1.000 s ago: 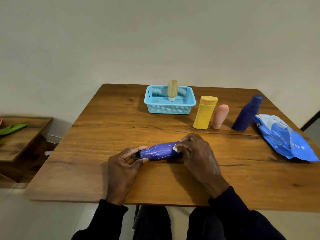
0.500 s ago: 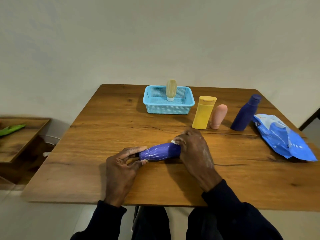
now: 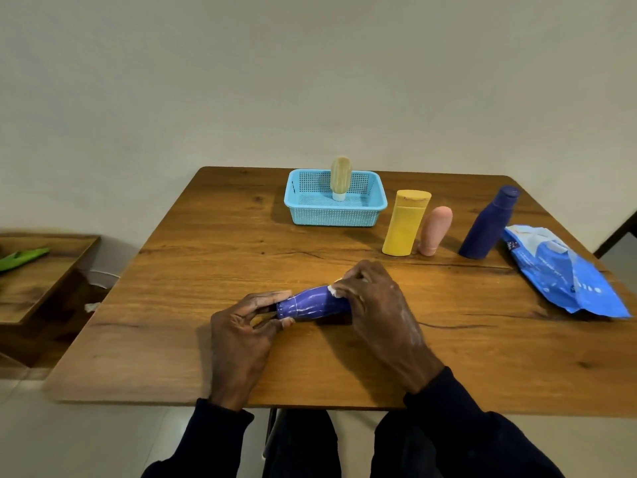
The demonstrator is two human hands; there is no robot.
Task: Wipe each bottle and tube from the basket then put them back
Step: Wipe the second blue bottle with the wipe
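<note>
Mid-task. Purple tube lies sideways on the table, near the front edge. Left hand pinches its cap end. Right hand curls over the other end, with a white wipe bunched under the fingers. 1 beige tube stands in the basket, probably done. Yellow bottle, pink tube and dark blue bottle stand outside, right of the basket; can't tell if they're wiped. 4 items left to return.

Dark navy long sleeves; trousers apparently dark too.
</note>
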